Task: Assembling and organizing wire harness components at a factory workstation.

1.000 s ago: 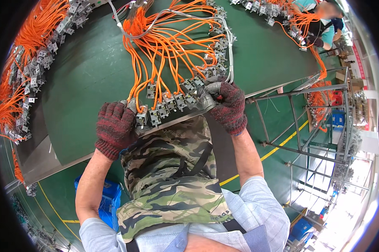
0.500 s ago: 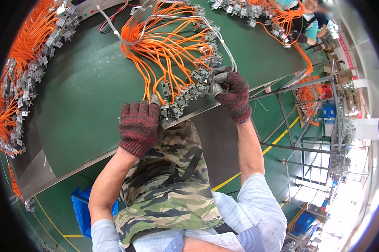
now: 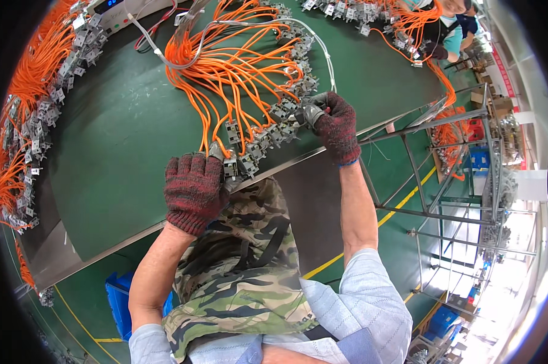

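Observation:
A fan of orange cables [image 3: 250,67] lies on the green-topped table, each ending in a grey metal connector. These connectors form a curved row [image 3: 265,142] near the table's front edge. My left hand [image 3: 195,189], in a dark red knit glove with grey fingertips, is closed at the near end of the row, its thumb on an end connector [image 3: 230,167]. Farther along, my right hand [image 3: 336,130], gloved alike, pinches beside the row. White cables [image 3: 322,51] arch over the bundle and run into its grip; their ends are hidden by the fingers.
A grey box with a blue display [image 3: 119,15] stands at the far left. More orange cable bundles [image 3: 40,73] line the left edge. Another person's arm [image 3: 453,45] shows at the far right. A metal rack [image 3: 432,212] is right of the table, a blue bin [image 3: 121,297] below left.
The orange bundle and its connector row have shifted slightly left. My left hand has moved a little left and nearer; my right hand has moved slightly left and away, the white cables moving with it.

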`<state>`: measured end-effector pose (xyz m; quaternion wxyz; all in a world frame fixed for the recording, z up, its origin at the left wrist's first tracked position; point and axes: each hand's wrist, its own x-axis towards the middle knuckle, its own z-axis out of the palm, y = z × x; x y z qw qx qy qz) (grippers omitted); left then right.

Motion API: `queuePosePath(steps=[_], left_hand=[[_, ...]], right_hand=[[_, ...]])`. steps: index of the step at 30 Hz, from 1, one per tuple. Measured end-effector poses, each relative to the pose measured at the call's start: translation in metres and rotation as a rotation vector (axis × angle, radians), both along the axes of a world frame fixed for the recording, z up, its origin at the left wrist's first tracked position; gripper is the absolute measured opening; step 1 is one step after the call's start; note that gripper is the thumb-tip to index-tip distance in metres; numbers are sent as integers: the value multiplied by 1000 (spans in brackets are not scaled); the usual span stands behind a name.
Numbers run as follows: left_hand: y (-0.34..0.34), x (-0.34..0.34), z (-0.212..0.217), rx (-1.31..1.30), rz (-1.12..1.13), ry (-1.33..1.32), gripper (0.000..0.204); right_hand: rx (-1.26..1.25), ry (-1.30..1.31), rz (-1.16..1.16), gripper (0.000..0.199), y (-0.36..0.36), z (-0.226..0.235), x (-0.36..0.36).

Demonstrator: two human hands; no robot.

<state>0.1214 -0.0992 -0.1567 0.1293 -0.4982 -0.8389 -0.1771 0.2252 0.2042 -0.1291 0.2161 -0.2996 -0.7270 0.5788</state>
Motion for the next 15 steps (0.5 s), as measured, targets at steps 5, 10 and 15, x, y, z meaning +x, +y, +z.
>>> queuePosePath(steps=[5, 10, 15], left_hand=[[2, 0, 1, 1, -9, -6, 38], [3, -1, -1, 1, -10, 19, 38], [4, -1, 0, 15, -3, 7, 38]], right_hand=[[63, -71, 50, 14, 16, -4, -7], [193, -54, 94, 12, 21, -5, -12], [42, -145, 212, 9, 32, 9, -21]])
